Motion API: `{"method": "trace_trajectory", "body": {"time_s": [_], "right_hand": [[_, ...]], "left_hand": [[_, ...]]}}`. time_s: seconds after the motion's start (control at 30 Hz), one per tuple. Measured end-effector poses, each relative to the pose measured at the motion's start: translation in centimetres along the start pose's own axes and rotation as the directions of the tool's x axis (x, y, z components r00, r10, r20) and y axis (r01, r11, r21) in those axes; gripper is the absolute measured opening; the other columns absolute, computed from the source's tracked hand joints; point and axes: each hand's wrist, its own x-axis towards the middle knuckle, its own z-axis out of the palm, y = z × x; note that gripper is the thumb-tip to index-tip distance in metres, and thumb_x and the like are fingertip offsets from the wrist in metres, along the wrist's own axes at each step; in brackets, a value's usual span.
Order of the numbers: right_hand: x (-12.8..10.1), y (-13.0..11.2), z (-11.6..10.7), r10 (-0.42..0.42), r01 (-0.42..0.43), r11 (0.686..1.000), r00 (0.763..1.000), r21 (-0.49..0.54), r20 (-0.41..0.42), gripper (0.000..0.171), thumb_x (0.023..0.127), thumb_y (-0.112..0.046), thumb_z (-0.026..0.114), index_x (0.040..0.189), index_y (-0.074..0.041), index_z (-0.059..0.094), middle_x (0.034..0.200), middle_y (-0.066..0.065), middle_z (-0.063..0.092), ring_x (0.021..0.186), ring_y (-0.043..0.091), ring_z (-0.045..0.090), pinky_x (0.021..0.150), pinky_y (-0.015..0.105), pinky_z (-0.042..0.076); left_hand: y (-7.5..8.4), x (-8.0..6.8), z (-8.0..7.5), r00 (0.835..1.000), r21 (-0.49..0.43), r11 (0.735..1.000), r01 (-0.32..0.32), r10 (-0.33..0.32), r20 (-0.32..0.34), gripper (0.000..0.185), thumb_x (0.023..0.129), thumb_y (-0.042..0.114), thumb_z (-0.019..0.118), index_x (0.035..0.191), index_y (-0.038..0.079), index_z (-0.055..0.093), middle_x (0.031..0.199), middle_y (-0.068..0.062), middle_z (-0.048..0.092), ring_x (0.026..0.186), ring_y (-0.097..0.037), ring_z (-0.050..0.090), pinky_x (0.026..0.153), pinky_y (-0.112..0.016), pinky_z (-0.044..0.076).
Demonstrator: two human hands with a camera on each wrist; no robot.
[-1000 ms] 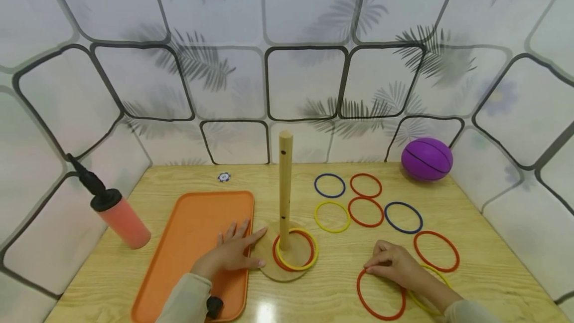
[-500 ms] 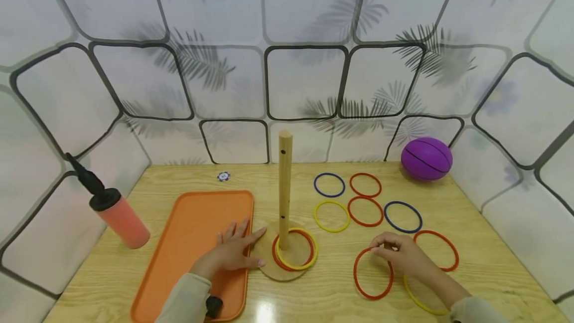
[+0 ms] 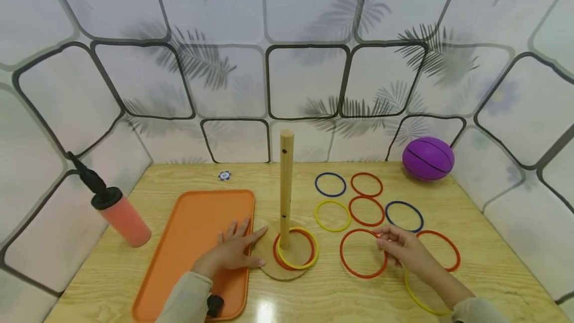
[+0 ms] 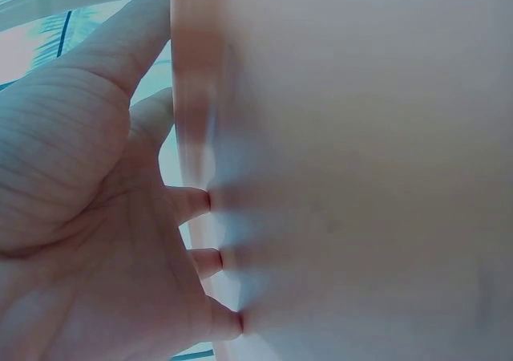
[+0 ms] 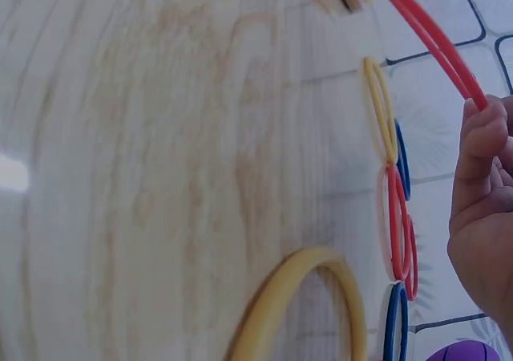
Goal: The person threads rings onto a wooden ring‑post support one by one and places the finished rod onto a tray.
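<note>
The right hand pinches a thin red plastic ring, lifted near the wooden table's front edge. The left hand lies flat, fingers relaxed, across the orange plastic tray and round wooden peg base.

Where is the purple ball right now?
In the head view the purple ball sits at the far right corner of the wooden table, against the patterned wall, just beyond the loose blue ring and red ring.

The ring in the right hand was red. The tray was orange, the ball purple with dark lines, the pump pink with a black cap. The tabletop showed pale wood grain. The wall was white with grey leaf prints.
</note>
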Motion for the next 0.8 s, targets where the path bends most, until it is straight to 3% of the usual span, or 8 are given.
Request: {"method": "trace_trajectory", "body": {"time_s": [0.13, 0.43, 0.8], "right_hand": [[0.1, -0.7, -0.2, -0.057, 0.057, 0.997, 0.998, 0.060, 0.003, 0.038, 0.097, -0.013, 0.055, 0.124, 0.013, 0.047, 0.085, 0.012, 0.060, 0.053, 0.010, 0.051, 0.043, 0.028, 0.046], [0.1, -2.9, -0.7, -0.075, 0.079, 0.967, 0.997, 0.241, -0.024, 0.029, 0.098, -0.011, 0.051, 0.125, -0.015, 0.064, 0.087, -0.003, 0.063, 0.057, 0.003, 0.051, 0.049, 0.018, 0.045], [0.2, -5.4, -1.3, -0.113, 0.126, 0.880, 0.992, 0.458, -0.055, 0.032, 0.099, -0.004, 0.047, 0.118, -0.017, 0.069, 0.086, -0.006, 0.068, 0.055, 0.000, 0.053, 0.047, 0.014, 0.043]], "left_hand": [[0.1, 0.0, 0.0, 1.000, 0.005, 1.000, -0.002, 0.002, -0.010, 0.078, 0.081, 0.048, 0.070, 0.148, 0.029, 0.035, 0.157, -0.021, 0.002, 0.139, -0.049, -0.005, 0.101, -0.071, -0.003], [0.0, -0.1, 0.1, 1.000, 0.026, 1.000, -0.010, 0.010, -0.023, 0.079, 0.081, 0.048, 0.070, 0.148, 0.026, 0.035, 0.156, -0.022, 0.004, 0.139, -0.050, -0.003, 0.101, -0.072, -0.002], [0.0, 0.0, -0.1, 1.000, 0.011, 1.000, -0.005, 0.005, -0.009, 0.078, 0.082, 0.049, 0.069, 0.148, 0.028, 0.034, 0.157, -0.020, 0.002, 0.139, -0.049, -0.005, 0.102, -0.071, -0.004]]}}
